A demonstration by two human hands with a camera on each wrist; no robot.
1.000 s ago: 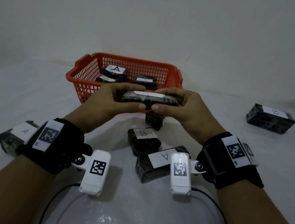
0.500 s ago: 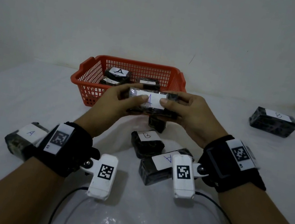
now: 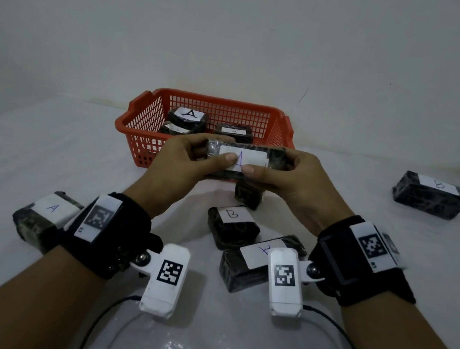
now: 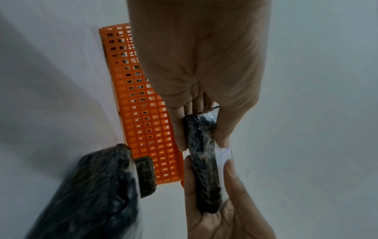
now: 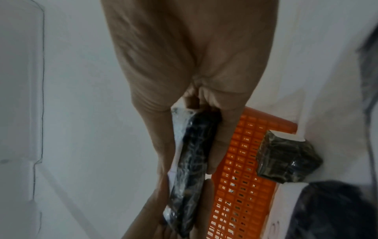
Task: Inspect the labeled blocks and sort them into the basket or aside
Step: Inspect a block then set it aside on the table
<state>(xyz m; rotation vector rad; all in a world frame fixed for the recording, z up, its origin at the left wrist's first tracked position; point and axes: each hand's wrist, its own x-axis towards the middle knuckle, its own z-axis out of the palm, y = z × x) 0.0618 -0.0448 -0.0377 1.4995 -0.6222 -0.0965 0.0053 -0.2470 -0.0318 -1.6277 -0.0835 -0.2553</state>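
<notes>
Both hands hold one black wrapped block [image 3: 274, 159] in the air just in front of the red basket [image 3: 141, 116]. Its white label, marked A, faces me. My left hand [image 3: 207, 155] grips the block's left end and my right hand [image 3: 275, 171] its right end, both thumbs on the label. From the left wrist the block [image 4: 202, 161] shows edge-on beside the basket wall [image 4: 147, 113]. From the right wrist the block [image 5: 190, 161] also shows edge-on. Two blocks marked A [image 3: 188, 118] [image 3: 233, 132] lie in the basket.
On the white table lie a B block [image 3: 232, 226], an A block [image 3: 250, 266] by my right wrist, an A block [image 3: 42, 216] behind my left wrist, a small dark block [image 3: 247, 197] under my hands, and a B block [image 3: 432, 194] far right.
The held block has been tipped so that its label, which faced up, now faces me. Both hands have risen slightly with it.
</notes>
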